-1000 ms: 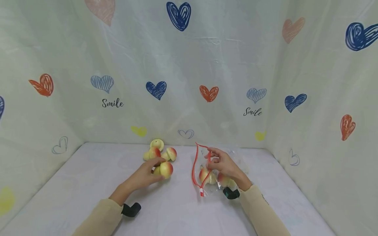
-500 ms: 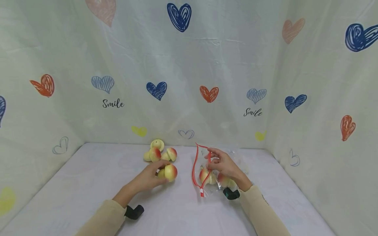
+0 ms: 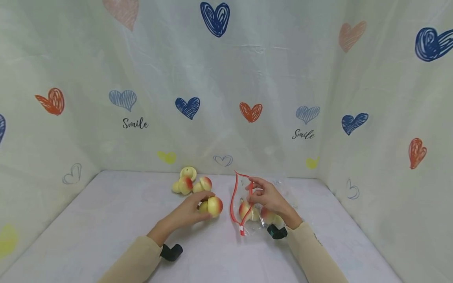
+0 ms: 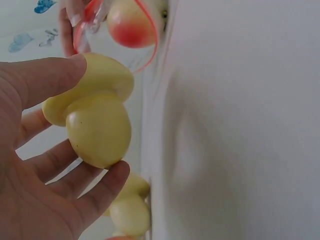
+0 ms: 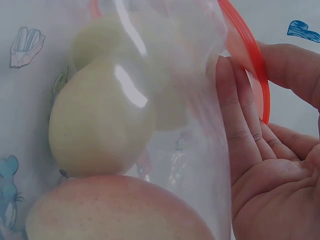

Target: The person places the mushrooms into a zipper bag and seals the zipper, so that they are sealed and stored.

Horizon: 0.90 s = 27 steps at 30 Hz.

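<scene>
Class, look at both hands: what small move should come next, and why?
Probably ease the left hand rightward, toward the open red-rimmed bag: that hand grips a mushroom-shaped piece outside it, the right hand holds the bag by its edge, and similar pieces lie inside.

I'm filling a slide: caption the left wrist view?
Left hand holds a mushroom-shaped piece, a red-rimmed bag beyond it.
</scene>
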{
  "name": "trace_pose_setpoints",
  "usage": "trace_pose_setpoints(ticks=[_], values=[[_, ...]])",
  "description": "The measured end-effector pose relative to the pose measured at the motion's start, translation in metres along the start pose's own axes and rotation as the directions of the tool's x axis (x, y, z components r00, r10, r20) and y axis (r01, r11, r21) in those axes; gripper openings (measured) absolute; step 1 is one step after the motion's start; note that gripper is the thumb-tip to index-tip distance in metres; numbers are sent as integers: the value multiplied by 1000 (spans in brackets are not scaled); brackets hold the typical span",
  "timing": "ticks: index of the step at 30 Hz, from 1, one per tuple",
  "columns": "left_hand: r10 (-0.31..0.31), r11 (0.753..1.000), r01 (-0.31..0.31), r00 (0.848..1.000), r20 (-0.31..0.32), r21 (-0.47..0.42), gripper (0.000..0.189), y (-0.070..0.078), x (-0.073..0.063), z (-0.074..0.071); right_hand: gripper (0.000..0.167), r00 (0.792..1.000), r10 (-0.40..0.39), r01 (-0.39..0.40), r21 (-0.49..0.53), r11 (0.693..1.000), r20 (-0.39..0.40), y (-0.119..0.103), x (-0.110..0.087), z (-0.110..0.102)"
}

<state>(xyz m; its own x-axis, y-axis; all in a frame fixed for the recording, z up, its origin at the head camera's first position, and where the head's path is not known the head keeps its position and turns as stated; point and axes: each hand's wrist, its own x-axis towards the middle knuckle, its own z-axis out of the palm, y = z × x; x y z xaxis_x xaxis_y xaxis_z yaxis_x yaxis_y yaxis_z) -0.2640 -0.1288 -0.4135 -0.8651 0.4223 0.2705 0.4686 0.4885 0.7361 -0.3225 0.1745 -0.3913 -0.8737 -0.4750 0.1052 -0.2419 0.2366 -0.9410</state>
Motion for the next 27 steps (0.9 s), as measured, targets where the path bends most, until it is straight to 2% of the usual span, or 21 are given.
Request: trace_pose_setpoints(ticks=[7,13,21,27], values=[[32,999,-32,999,22,-16,51,6,13,15,68,1000,0,0,-2,1000,-5,1,1,-1],[49,999,-49,999,9,-15,50,10,20,23,69,1000,4,-4,-16,1000,-8,2,2,0],[21,1000,-20,1000,17,-23,50,14,28,31,68,1000,-24,24,-36,999,-2,3,4,-1],[63,998,-63,998,1,6,48,14,34,37,69,1000,-6,6,-45,999,-12,2,4,-1]])
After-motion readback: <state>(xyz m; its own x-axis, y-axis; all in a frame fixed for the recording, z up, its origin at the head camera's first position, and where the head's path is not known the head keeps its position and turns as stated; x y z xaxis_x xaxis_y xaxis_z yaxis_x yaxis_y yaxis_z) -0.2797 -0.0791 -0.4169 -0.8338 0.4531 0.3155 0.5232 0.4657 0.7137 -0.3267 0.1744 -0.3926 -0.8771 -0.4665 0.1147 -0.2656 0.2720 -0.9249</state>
